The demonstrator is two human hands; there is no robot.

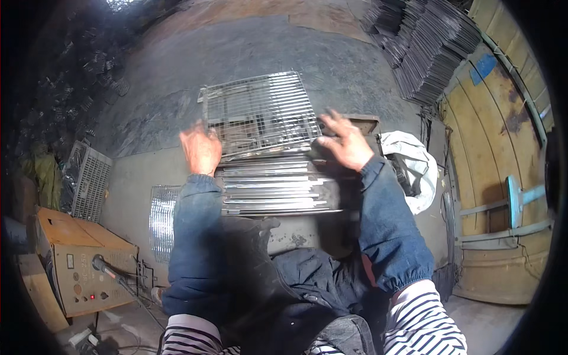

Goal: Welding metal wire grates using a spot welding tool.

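Note:
A rectangular wire grid [260, 112] of thin, shiny parallel wires lies slightly askew in front of me, above a row of metal rods. My left hand [201, 149] is at its near left corner, overlapping the edge. Motion smears those fingers, and their grip does not show. My right hand [350, 144] is beside the grid's right edge, thumb and fingers apart, with nothing seen in it. Closer to me, the bright metal rods [269, 189] lie side by side between my forearms. Parts of a frame or support show through the grid, not clearly.
At left, a curved wire grid [163, 222] lies by my forearm, near an orange-topped welding machine [89, 260] with a cable. A grey plastic crate [92, 180] stands behind. At right are a white sack [414, 160], stacked wire panels [429, 47] and a yellowish metal panel [485, 136].

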